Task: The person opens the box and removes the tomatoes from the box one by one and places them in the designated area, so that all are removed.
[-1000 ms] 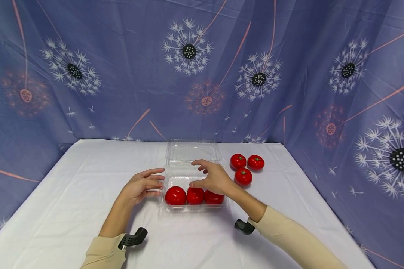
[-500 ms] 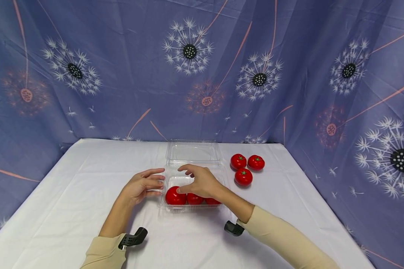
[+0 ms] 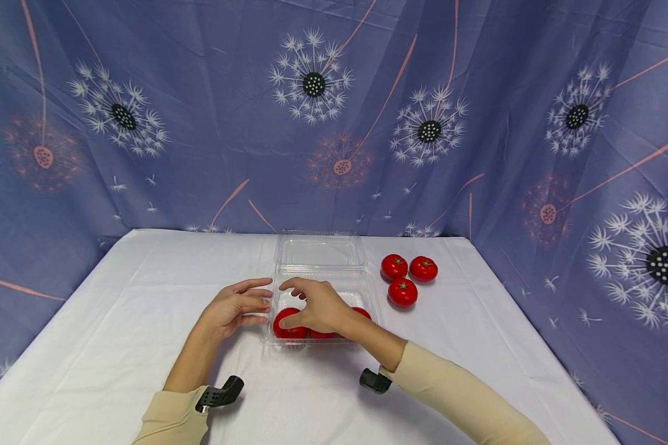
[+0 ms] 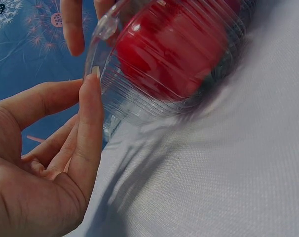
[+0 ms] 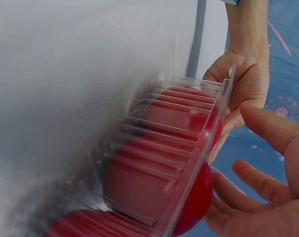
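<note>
A clear plastic clamshell box lies with its lid folded back. Inside, along the near side, is a row of three red tomatoes; the leftmost tomato shows best, and the others are partly covered by my right hand and forearm. My left hand touches the box's left rim with fairly straight fingertips, as the left wrist view shows close up. Above the row hovers my right hand, its thumb over the leftmost tomato and its fingers loosely bent, holding nothing. Ribbed walls front the tomatoes in the right wrist view.
Three more tomatoes with green stems, the nearest one among them, rest on the white tablecloth right of the box. A blue dandelion-print curtain hangs behind the table and along both sides.
My right hand has moved left across the box, from above the middle and right tomatoes to above the leftmost one. The left hand stays at the rim.
</note>
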The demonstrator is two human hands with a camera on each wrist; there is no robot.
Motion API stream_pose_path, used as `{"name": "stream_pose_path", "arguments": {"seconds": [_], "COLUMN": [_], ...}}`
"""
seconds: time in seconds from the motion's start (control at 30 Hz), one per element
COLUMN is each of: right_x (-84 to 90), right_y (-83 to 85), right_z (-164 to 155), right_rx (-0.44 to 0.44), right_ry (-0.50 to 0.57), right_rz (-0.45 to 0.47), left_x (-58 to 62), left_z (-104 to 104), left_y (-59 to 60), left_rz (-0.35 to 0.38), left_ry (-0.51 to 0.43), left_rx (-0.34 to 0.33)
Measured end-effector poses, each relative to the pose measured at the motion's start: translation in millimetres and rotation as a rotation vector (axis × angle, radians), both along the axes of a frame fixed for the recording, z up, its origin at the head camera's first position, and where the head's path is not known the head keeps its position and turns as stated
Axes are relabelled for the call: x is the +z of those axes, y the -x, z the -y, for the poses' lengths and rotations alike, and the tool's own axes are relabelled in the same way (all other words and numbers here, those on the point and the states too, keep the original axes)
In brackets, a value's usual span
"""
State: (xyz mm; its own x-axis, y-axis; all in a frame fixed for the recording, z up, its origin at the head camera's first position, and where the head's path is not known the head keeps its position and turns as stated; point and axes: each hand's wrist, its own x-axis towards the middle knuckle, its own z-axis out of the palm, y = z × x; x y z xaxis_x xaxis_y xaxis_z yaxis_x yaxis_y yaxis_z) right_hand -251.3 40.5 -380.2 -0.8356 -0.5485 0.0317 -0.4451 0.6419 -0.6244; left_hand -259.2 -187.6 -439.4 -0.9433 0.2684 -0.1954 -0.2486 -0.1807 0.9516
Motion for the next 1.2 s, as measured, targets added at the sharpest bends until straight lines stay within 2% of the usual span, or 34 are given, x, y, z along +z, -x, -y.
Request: {"name": "stream_pose_path", "arguments": {"seconds": [0.2, 0.53, 0.93, 1.2], "right_x": [-4.0, -8.6, -13.2, -9.8], "right_y": [4.2, 5.7, 8.6, 9.2], "right_z": [2, 3, 3, 0], "right_rx": [0.001, 0.001, 0.027, 0.064], "right_ry": [-0.045, -0.111, -0.119, -0.096], "right_rz": [-0.005, 0.040, 0.045, 0.114], "left_x": [-0.6, 1.4, 0.2, -0.5], "left_z": [0, 0, 0, 0], "left_y": [0.3, 0.3, 0.9, 0.7], "left_rz": [-0.003, -0.001, 0.001, -0.001], "left_ry": [0.009, -0.003, -0.008, -0.002], "left_rx": [0.000, -0.003, -0.002, -0.003]}}
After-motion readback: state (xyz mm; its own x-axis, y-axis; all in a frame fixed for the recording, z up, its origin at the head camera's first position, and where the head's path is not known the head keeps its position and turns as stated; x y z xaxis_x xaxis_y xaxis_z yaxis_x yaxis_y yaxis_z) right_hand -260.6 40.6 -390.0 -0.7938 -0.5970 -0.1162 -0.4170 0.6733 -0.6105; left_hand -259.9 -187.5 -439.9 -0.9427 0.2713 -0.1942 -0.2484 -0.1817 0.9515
